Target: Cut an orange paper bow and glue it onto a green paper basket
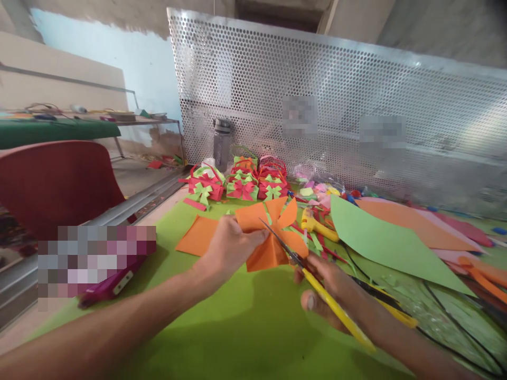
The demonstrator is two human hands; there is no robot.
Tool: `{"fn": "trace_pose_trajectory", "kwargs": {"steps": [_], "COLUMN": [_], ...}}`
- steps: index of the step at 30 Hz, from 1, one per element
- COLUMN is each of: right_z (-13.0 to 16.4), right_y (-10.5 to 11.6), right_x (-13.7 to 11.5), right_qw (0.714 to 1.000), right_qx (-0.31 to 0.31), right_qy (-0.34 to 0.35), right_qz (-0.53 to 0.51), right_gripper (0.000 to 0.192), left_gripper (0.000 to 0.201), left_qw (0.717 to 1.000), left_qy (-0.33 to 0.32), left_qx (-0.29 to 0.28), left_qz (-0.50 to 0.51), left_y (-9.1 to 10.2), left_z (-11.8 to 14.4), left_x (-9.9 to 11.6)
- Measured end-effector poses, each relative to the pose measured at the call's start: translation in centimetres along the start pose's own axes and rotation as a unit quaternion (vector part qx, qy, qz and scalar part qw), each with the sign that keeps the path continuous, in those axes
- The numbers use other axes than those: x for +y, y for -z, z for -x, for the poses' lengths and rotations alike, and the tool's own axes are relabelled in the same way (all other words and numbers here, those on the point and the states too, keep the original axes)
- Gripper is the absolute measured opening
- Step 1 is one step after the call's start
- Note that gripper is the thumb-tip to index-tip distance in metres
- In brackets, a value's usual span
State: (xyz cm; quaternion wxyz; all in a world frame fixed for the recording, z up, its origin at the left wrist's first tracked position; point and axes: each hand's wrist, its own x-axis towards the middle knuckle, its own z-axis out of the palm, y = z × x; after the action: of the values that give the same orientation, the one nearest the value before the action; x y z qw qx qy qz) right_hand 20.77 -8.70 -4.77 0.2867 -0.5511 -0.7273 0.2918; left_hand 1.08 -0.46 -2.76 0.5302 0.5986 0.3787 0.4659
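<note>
Left hand (229, 243) pinches orange sheet (263, 257); right hand (336, 282) grips yellow-handled scissors (336, 312); blur covers the purple case (103, 286).

1. Glare hit R end of perf. metal panel (336, 79).
2. Soft shadows fell on green tabletop (245, 338), in front of panel.
3. Frame edges looked stretched; pixelated patches hid pts. of panel.

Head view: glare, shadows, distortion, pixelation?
Head view: glare at right on the silver perforated metal panel; soft shadow on the flat lime-green tabletop, nearer than the cut orange sheet; wide-angle stretch toward edges; blocky pixelation on two panel patches and at left.
</note>
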Motion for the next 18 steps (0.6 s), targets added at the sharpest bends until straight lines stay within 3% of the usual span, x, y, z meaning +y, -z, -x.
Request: {"fn": "trace_pose_trajectory", "kwargs": {"steps": [3,8,14,18], "right_z": [-0.1,-0.2,-0.8,-0.7], "right_y": [-0.1,-0.3,0.0,-0.2], "right_x": [0.3,0.5,-0.6,-0.4], "right_qw": [1.000,1.000,0.999,0.999], "right_qx": [0.001,0.005,-0.001,-0.027], "right_qy": [0.019,-0.014,0.020,-0.030], "right_qz": [0.019,0.020,0.036,0.012], "right_gripper": [0.059,0.061,0.052,0.053], "left_gripper": [0.013,0.016,0.017,0.018], "left_qw": [1.000,1.000,0.999,0.998], "left_qy": [0.001,0.001,-0.002,-0.014], "left_qx": [0.000,0.003,0.013,0.015], "left_qz": [-0.012,-0.024,-0.040,-0.055], "left_y": [-0.1,-0.2,-0.3,-0.1], "left_z": [0.1,0.1,0.1,-0.1], "left_x": [0.1,0.3,0.4,0.2]}}
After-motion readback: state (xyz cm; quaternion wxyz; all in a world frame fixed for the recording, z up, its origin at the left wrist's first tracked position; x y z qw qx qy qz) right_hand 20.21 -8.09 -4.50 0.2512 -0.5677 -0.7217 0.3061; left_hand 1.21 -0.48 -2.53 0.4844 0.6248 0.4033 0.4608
